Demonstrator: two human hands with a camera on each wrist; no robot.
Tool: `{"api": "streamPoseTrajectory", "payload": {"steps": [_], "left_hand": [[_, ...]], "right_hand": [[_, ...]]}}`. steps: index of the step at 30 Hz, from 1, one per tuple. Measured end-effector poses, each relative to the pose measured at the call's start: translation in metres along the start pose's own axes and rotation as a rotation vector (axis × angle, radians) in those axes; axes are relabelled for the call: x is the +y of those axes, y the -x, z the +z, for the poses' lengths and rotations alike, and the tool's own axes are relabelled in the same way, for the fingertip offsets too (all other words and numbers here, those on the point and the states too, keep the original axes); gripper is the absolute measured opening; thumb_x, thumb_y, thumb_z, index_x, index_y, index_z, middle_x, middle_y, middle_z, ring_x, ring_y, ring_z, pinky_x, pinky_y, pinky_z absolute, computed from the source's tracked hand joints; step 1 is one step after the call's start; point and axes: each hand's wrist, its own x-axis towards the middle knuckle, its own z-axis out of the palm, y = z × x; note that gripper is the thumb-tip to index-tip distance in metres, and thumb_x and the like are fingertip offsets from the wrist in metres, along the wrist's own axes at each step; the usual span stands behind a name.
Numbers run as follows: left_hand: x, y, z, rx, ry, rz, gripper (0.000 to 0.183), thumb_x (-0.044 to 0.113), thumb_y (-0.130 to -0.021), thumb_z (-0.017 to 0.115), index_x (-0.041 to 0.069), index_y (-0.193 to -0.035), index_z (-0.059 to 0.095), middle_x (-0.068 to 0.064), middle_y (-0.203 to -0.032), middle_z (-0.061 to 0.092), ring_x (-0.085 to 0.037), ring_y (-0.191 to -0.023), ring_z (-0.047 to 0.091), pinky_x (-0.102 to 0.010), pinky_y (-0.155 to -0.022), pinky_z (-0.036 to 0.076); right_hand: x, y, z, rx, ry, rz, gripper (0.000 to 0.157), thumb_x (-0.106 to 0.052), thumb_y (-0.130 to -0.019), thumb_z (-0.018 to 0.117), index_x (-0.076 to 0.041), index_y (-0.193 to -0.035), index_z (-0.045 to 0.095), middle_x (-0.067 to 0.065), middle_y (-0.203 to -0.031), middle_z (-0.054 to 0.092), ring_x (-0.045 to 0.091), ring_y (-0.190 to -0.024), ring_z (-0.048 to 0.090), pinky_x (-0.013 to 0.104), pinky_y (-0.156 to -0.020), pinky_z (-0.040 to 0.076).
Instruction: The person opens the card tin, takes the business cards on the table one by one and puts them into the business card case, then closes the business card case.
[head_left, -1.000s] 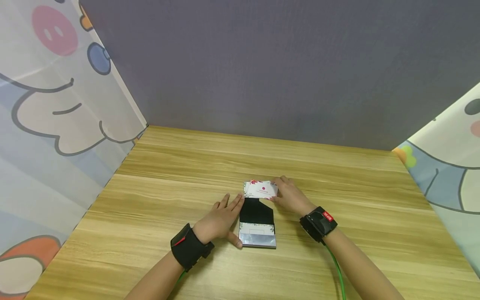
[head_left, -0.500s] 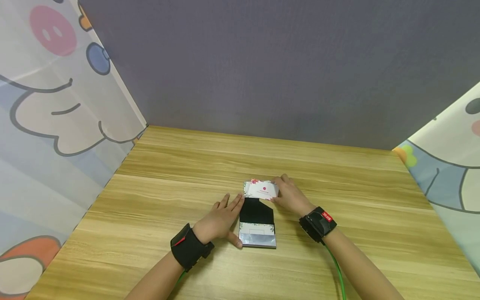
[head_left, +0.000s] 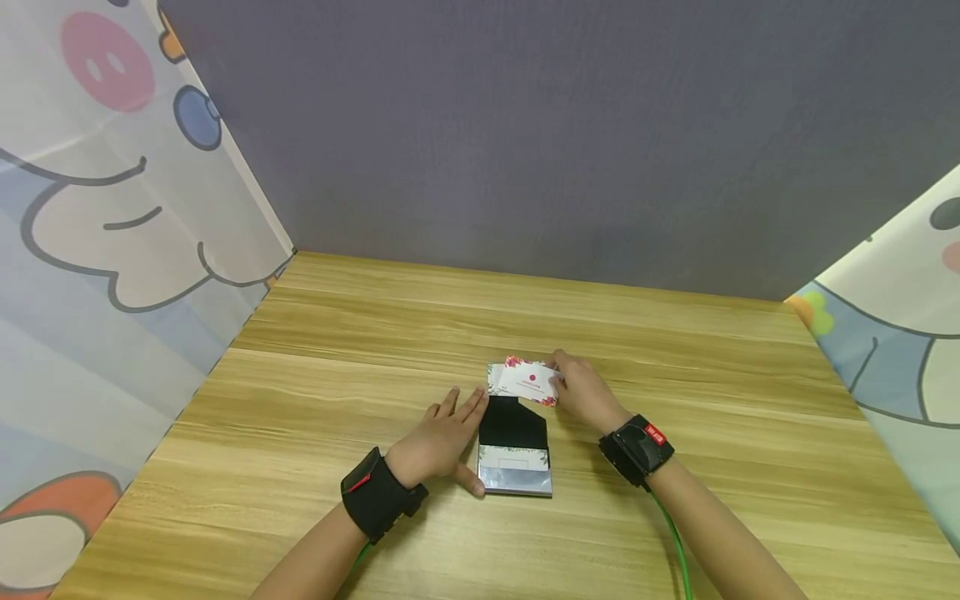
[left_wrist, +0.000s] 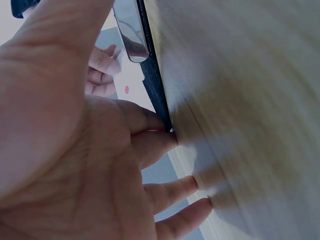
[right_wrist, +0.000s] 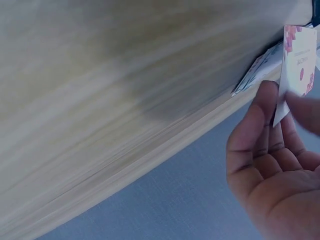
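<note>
My right hand (head_left: 587, 393) pinches a white business card (head_left: 534, 382) with pink and red flowers at its corners and a red dot. The right wrist view shows that card (right_wrist: 299, 60) tilted up between thumb and fingers. Beneath it lie several other cards (head_left: 493, 380) with leafy corners. Below these is a card case (head_left: 512, 425), its black flap folded back and its silver front (head_left: 514, 480) toward me. A leaf-patterned card (head_left: 513, 457) shows in the case. My left hand (head_left: 441, 440) lies with fingers spread along the case's left side, fingertips at the flap's upper corner and thumb at the silver front.
The wooden tabletop (head_left: 360, 333) ends at a dark grey panel (head_left: 525, 167). Cartoon-printed curtains (head_left: 112, 250) flank it on both sides. Black bands (head_left: 637, 448) are strapped round both wrists, and a green cable (head_left: 678, 542) trails from the right one.
The flowered card has come up off the cards beneath, shifting slightly right and tilting clockwise in my right hand. My left hand and the case have kept their places.
</note>
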Motion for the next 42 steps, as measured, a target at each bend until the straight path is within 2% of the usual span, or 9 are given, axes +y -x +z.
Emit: {"api": "streamPoseTrajectory", "payload": {"steps": [4,11,18,24,34,42], "left_hand": [[0.0,0.0,0.0,0.001,-0.002,0.0,0.124,0.055,-0.055,0.076,0.006,-0.147,0.009,-0.009,-0.155,0.008,-0.041,-0.139,0.007,-0.058,-0.106,0.02],[-0.001,-0.001,0.001,-0.003,-0.001,0.002,0.124,0.055,-0.056,0.076,0.005,-0.147,0.008,-0.009,-0.155,0.007,-0.041,-0.139,0.006,-0.058,-0.106,0.02],[-0.001,-0.002,0.0,0.008,0.003,0.008,0.124,0.055,-0.056,0.077,0.006,-0.147,0.009,-0.01,-0.155,0.009,-0.042,-0.139,0.007,-0.058,-0.106,0.02],[-0.001,-0.002,0.001,0.004,-0.013,0.008,0.125,0.056,-0.055,0.076,0.003,-0.147,0.01,-0.011,-0.155,0.008,-0.042,-0.138,0.008,-0.058,-0.106,0.021],[-0.003,-0.003,0.003,0.027,-0.015,0.013,0.126,0.058,-0.053,0.076,0.004,-0.147,0.012,-0.01,-0.154,0.01,-0.042,-0.138,0.008,-0.057,-0.105,0.023],[-0.003,-0.001,0.003,0.012,-0.016,0.012,0.124,0.058,-0.055,0.075,0.004,-0.147,0.012,-0.01,-0.155,0.008,-0.041,-0.139,0.007,-0.057,-0.106,0.022]], "right_hand": [[-0.001,0.0,-0.001,0.036,0.002,-0.013,0.016,0.007,-0.084,0.052,0.002,-0.098,0.059,0.016,-0.095,0.066,0.019,-0.077,0.058,0.031,-0.064,0.047],[-0.005,0.001,-0.005,0.047,0.001,-0.005,0.016,0.007,-0.085,0.052,0.002,-0.098,0.059,0.016,-0.093,0.066,0.018,-0.074,0.057,0.029,-0.062,0.046],[-0.01,0.006,-0.005,0.027,-0.016,-0.049,0.015,0.007,-0.084,0.052,0.002,-0.096,0.06,0.011,-0.082,0.063,0.013,-0.063,0.046,0.022,-0.055,0.037],[-0.019,0.014,-0.006,-0.009,-0.041,-0.088,0.014,0.008,-0.083,0.053,0.0,-0.091,0.06,0.005,-0.073,0.057,0.01,-0.058,0.041,0.019,-0.052,0.032],[-0.031,0.026,-0.009,-0.142,-0.08,-0.041,0.013,0.006,-0.085,0.052,-0.003,-0.092,0.06,0.006,-0.081,0.058,0.011,-0.063,0.046,0.019,-0.054,0.034],[-0.033,0.031,-0.007,-0.18,-0.088,-0.104,0.015,0.007,-0.083,0.053,-0.007,-0.085,0.058,0.001,-0.072,0.055,0.008,-0.059,0.042,0.017,-0.051,0.031]]}}
